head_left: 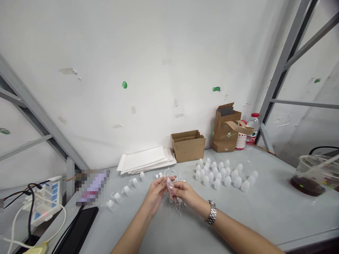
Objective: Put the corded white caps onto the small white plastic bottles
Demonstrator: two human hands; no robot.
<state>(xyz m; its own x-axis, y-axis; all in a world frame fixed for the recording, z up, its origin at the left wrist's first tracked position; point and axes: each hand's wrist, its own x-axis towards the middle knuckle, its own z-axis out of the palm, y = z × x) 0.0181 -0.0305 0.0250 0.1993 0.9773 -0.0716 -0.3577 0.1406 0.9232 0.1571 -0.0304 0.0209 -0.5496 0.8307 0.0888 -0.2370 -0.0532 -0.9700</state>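
Observation:
A small translucent, pinkish squeeze bottle with a pale narrow tip is held over the middle of the table. My left hand pinches it near the tip, its fingers closed. Around the bottle's body, the thumb and fingers of my right hand are closed; a metal watch is on that wrist. Under and behind both hands lie small white parts with thin cords, partly hidden. To the left, several small white pieces with loops stand in a slanting row. Several white dome-shaped pieces stand at the right.
At the back are white padded envelopes, an open cardboard box, a brown paper bag and a red-capped bottle. A plastic container of dark liquid sits far right. A power strip and a black slab are left.

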